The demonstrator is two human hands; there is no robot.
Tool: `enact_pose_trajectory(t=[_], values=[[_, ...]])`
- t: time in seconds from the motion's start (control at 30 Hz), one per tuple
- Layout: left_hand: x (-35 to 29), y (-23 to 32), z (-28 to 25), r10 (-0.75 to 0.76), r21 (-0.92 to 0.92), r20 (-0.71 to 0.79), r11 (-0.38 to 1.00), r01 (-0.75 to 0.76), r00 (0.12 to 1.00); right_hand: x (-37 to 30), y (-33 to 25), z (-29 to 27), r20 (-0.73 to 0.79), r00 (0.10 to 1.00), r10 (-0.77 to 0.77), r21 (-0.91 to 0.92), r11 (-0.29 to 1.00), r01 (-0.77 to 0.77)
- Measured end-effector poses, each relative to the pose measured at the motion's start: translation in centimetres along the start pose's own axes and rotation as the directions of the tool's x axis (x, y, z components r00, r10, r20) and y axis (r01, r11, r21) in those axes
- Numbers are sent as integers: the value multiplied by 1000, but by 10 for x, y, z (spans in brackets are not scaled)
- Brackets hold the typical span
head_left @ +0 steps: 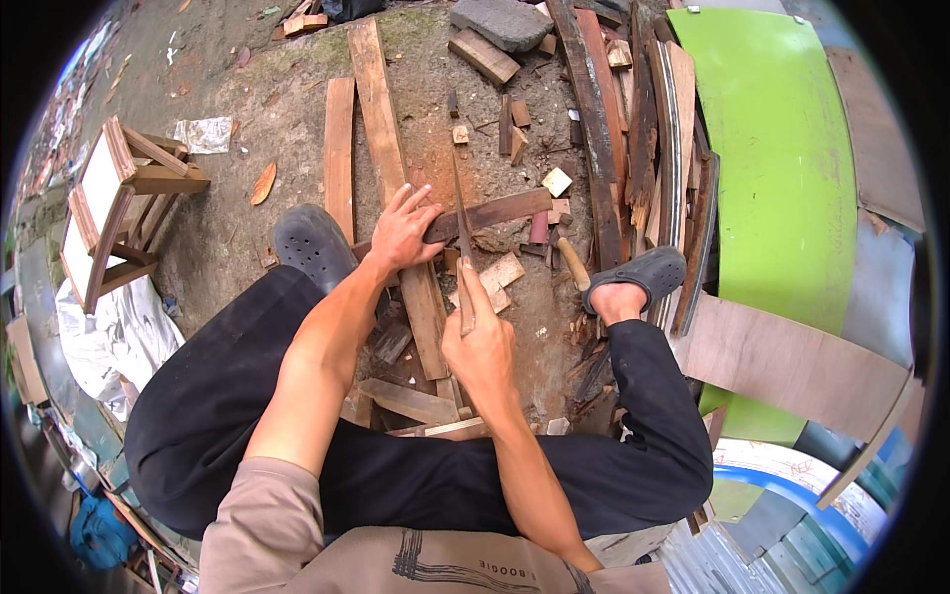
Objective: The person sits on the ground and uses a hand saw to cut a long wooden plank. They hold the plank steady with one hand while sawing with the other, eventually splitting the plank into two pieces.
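Centre of frame, a dark brown, flat wooden strip (510, 209) lies slantwise across a long, weathered brown wooden plank (384, 129). The person's L hand (401, 233) is spread w/ fingers apart, palm down on the strip, apparently pinning it to the plank. R hand (478, 342), just below centre, is closed round the grip of a long, narrow, rust-brown tool (462, 213), prob. a handsaw seen near edge-on, index finger laid along it. Its blade crosses the strip just right of the L hand, tip toward upper centre.

Progress: strip looks to be one pc either side of the blade, so no cut thru it shows. Depth of any kerf can't be told from this angle; if sawing is under way, at least some thickness is prob. left.

Around it, pale, blocky wood offcuts (505, 277) sit just below the strip's R half, & a cream-coloured, square-ended wood block (556, 181) is near its R end; these suggest earlier cuts, tho not from which stock. A light brown, straight wooden board (338, 148), upper L of centre, & a stack of long, mixed-brown wooden boards (599, 129), upper R, lie untouched. Mid-left stands a small brown wooden frame w/ white panels (148, 183), looking assembled; any link to the strip is unclear.
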State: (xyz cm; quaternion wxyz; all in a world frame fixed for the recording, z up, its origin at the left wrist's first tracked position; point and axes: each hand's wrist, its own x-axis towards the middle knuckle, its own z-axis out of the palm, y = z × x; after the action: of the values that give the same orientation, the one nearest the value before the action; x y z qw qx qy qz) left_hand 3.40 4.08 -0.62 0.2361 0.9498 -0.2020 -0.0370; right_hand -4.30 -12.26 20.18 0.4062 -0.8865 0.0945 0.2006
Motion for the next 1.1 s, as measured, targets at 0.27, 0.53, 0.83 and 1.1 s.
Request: enact_pose_trajectory(t=[0.27,0.53,0.83,1.1], values=[[-10,0,15,19,-23,-14,1000,-19,1000,-27,-4,-13,-18,1000,-24,26,999,24],[-10,-3,9,2,-39,-5,999,-2,1000,-57,-7,-22,-33,999,-5,31,999,6],[-3,-6,12,24,-157,-6,987,-24,1000,-24,6,-12,36,999,31,-46,998,-29],[2,0,9,8,-162,-29,987,-13,1000,16,4,2,-14,994,106,-11,994,-106]])
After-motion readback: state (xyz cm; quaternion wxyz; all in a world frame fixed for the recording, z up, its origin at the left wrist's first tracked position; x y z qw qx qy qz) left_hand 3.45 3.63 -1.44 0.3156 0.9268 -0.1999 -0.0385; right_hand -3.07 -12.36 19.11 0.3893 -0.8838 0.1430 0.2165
